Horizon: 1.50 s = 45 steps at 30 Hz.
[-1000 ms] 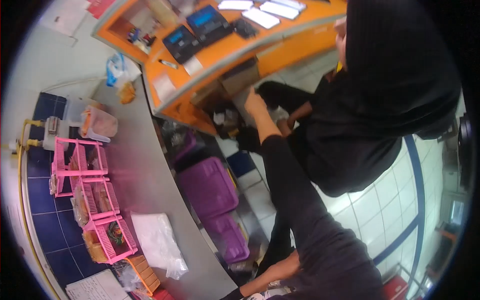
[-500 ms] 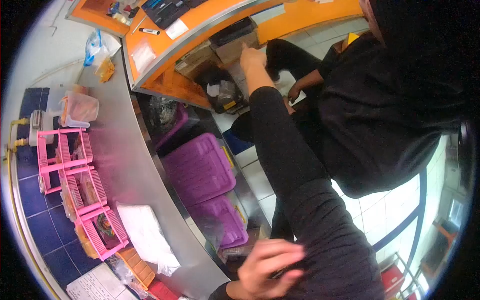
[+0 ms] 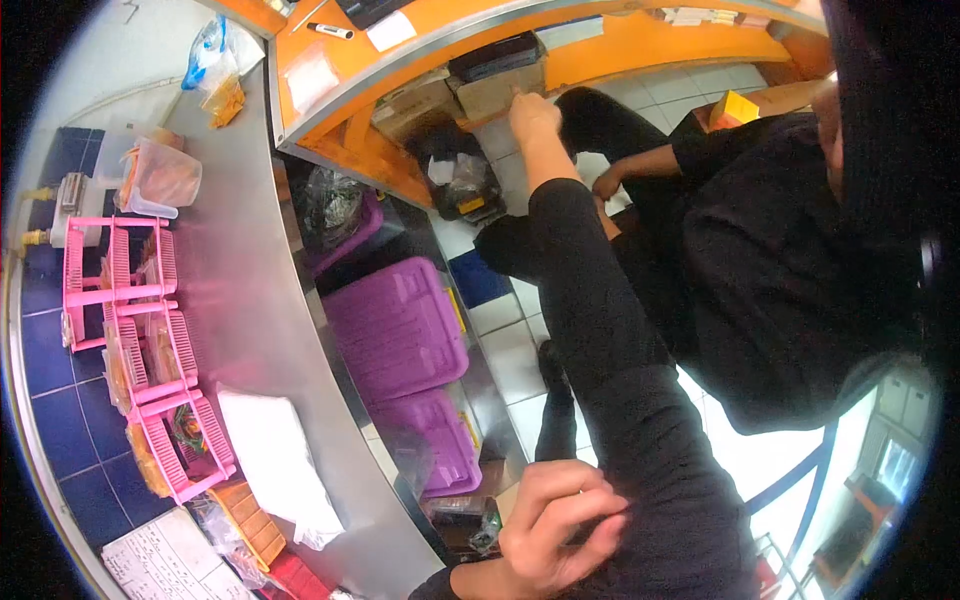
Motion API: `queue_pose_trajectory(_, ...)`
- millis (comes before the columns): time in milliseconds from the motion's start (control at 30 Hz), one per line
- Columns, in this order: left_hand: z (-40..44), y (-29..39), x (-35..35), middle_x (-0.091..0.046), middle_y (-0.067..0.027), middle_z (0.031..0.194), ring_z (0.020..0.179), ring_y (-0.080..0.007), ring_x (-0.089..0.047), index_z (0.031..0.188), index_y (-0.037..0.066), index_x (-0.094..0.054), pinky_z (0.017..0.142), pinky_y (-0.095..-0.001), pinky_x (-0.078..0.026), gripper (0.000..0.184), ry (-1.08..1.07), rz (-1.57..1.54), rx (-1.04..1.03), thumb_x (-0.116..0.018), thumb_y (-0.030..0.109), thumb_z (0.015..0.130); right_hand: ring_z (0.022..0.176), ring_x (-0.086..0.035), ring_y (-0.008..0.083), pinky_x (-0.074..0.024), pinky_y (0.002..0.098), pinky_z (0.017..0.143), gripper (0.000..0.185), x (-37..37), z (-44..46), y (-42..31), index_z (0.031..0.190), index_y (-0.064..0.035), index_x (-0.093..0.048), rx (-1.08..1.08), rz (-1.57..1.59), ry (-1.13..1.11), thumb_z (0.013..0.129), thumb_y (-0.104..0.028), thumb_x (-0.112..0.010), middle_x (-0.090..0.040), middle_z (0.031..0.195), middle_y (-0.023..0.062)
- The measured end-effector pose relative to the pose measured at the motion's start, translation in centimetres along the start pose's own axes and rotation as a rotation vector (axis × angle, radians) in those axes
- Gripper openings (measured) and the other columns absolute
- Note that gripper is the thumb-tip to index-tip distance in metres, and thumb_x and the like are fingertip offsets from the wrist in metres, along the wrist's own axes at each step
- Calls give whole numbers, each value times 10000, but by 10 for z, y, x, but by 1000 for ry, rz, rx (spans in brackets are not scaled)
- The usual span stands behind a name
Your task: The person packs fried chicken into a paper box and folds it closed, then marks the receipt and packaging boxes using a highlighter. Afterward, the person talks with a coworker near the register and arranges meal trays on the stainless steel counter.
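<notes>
My left hand [image 3: 560, 525] is in the lower middle, beside my black right sleeve [image 3: 625, 370]. Its fingers are loosely curled, with a gap to the thumb and nothing visible between them. My right arm stretches far forward. At its end, my right hand [image 3: 537, 125] is mostly closed with one finger pointing out, and no object shows in it. Beyond that finger lie cardboard boxes [image 3: 505, 92] under the orange counter. Just below the hand stands a dark bin [image 3: 468, 190] with plastic and paper in it. A crouching person in black [image 3: 790, 270] is on the right.
On the left, a steel counter [image 3: 235, 250] carries pink racks [image 3: 150, 355], a plastic jug [image 3: 165, 178], a white packet [image 3: 275, 455] and a written sheet [image 3: 165, 560]. Purple lidded boxes [image 3: 395, 325] sit beneath. An orange counter [image 3: 360, 75] crosses the top.
My view has shifted slightly, so the counters and boxes sit differently. My right arm stays outstretched. My left hand's fingers have curled a little closer to the thumb.
</notes>
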State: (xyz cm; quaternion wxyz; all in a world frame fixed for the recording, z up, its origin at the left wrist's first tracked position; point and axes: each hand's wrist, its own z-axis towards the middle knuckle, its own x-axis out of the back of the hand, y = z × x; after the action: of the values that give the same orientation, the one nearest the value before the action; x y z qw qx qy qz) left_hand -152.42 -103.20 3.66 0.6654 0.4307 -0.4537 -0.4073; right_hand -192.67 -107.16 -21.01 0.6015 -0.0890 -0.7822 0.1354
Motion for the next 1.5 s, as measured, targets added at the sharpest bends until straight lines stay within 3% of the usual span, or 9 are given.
queue_pose_trajectory(433, -9, 12, 10, -483, -82, 767, 632, -184, -448, 799, 45, -461, 635, -312, -339, 278, -229, -655, 170, -374, 227, 989, 1029, -610, 353, -497, 452, 845, 621, -22, -17, 2, 1457, -166, -254, 50, 123, -51, 868, -48, -415, -587, 1148, 255)
queue_pose_trajectory(633, -23, -11, 10, -520, -69, 771, 662, -194, -490, 829, 46, -484, 660, -324, -381, 237, -376, -725, 140, -473, 241, 964, 1005, -596, 412, -471, 465, 867, 724, -72, -21, 16, 1474, -91, -114, 65, 222, -73, 837, -74, -459, -588, 1087, 306)
queue_pose_trajectory(767, -65, -48, -26, -522, -88, 860, 788, -140, -543, 1265, 29, -333, 696, -266, -480, 377, -94, -976, 876, -485, -15, 923, 998, -593, 422, -477, 435, 863, 849, -74, -7, 17, 1448, 17, -91, 196, 243, -118, 767, -112, -582, -586, 1084, 314)
queue_pose_trajectory(867, -79, -74, -44, -542, -122, 925, 837, -160, -553, 1343, 37, -289, 735, -306, -481, 466, -221, -1034, 958, -501, 23, 928, 967, -613, 402, -491, 415, 849, 848, -55, 26, -4, 1446, 10, -143, 281, 264, 168, 743, -110, -601, -604, 1070, 291)
queue_pose_trajectory(1000, -119, -96, -79, -580, -132, 958, 861, -198, -581, 1355, 30, -336, 755, -329, -484, 467, -354, -1073, 701, -521, 64, 928, 1167, -520, 367, -436, 445, 973, 797, -17, 42, -49, 1461, -112, -221, 220, 306, 114, 780, -191, -628, -523, 1262, 246)
queue_pose_trajectory(1100, -168, -116, -114, -317, -141, 1429, 1293, -252, -363, 1448, 50, -213, 1027, -379, -336, 690, -23, -1077, 241, -607, 69, 882, 884, -646, 358, -518, 411, 743, 683, -47, 88, -41, 1285, 195, -341, 464, 25, 276, 770, -199, -558, -643, 845, 277)
queue_pose_trajectory(1233, -130, -97, -96, -356, -183, 1416, 1268, -290, -404, 1411, 15, -294, 1014, -396, -350, 579, 17, -1297, 432, -562, 167, 920, 1057, -576, 377, -474, 418, 875, 826, -34, 69, -33, 1447, -10, -161, 275, 18, 74, 787, -231, -604, -601, 1110, 266)
queue_pose_trajectory(1300, -132, -94, -102, -612, -127, 1014, 857, -214, -602, 1304, 18, -446, 747, -331, -496, 408, 84, -1112, 435, -548, 81, 914, 1029, -582, 392, -483, 437, 841, 851, -40, 67, -31, 1473, -28, -65, 239, -125, 13, 817, -199, -580, -613, 1091, 261)
queue_pose_trajectory(1500, -162, -137, -96, -609, -68, 650, 597, -155, -613, 964, 33, -575, 709, -339, -483, 146, -141, -1061, 751, -474, 134, 933, 1006, -630, 324, -498, 422, 832, 780, -21, 30, -39, 1483, -113, -136, 204, -48, 154, 825, -72, -553, -592, 1162, 238)
